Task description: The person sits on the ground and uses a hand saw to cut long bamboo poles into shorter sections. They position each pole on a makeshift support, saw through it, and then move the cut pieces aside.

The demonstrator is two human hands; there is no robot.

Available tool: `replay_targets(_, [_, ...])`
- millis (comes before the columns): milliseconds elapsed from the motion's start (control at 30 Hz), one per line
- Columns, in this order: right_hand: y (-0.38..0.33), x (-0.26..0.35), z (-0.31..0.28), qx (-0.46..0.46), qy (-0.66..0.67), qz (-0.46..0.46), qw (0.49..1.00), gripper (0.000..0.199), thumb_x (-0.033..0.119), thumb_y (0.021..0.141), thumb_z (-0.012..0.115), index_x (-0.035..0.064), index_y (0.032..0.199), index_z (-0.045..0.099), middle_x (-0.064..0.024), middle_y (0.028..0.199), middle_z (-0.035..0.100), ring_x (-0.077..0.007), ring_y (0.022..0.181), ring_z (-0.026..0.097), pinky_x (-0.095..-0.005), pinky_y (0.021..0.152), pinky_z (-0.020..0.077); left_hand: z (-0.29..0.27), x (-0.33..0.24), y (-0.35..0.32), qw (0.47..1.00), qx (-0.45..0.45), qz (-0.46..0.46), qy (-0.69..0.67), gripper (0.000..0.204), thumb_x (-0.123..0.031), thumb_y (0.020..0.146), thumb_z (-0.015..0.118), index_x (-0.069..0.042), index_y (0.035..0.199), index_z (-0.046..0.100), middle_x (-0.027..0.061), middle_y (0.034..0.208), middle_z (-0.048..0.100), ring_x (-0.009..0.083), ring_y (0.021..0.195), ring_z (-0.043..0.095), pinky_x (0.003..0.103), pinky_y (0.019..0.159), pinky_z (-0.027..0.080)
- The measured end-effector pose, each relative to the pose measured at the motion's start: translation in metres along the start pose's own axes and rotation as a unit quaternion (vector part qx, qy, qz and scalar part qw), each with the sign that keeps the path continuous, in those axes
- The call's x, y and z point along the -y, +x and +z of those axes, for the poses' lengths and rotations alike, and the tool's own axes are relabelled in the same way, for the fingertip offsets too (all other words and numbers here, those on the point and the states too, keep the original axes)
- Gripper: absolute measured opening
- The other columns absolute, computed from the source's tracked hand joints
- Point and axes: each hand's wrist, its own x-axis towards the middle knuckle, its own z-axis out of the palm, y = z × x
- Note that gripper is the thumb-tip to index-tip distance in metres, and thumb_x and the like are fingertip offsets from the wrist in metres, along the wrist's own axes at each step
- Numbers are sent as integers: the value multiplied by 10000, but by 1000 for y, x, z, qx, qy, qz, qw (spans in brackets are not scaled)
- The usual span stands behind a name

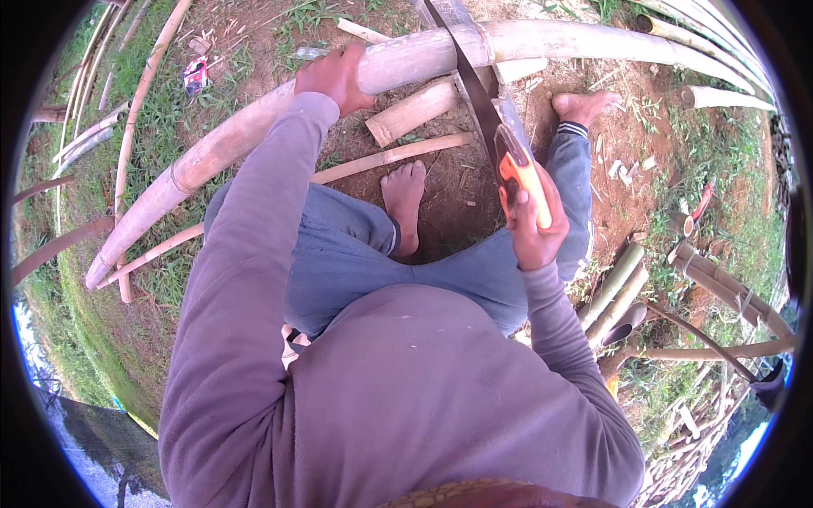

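Observation:
A long, thick bamboo pole lies across in front of me, curving from the near left to the far right. My left hand is closed over it, left of the saw. In my right hand is the orange handle of a hand saw, fingers wrapped round it. Its dark blade crosses the pole close to a joint and points away from me. Whether the teeth have bitten into the bamboo I cannot tell. A shorter cut bamboo piece sits under the pole, beside a grey support.
My bare feet are on the soil near the pole. A split bamboo strip lies before me. More poles are at the far right, cut pieces at the near right. A red-and-white packet lies at the far left.

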Motion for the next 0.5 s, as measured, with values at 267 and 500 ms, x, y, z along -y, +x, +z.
replay_targets(267, [68, -26, 47, -45, -28, -96, 994, 390, 81, 1011, 727, -44, 1375, 665, -167, 1281, 742, -198, 1112, 708, -327, 991, 548, -8, -4, 13, 999, 20, 26, -33, 986, -436, 685, 913, -213, 1548, 492, 164, 1342, 703, 395, 1206, 701, 511, 1012, 565])
replay_targets(500, [72, -34, 100, -10, 12, -113, 993, 426, 84, 985, 750, -31, 1386, 660, -189, 1292, 750, -222, 1152, 733, -356, 969, 583, -8, 57, 11, 1000, 19, 0, -14, 982, -439, 679, 913, -203, 1536, 494, 173, 1383, 690, 398, 1246, 682, 515, 1054, 537])
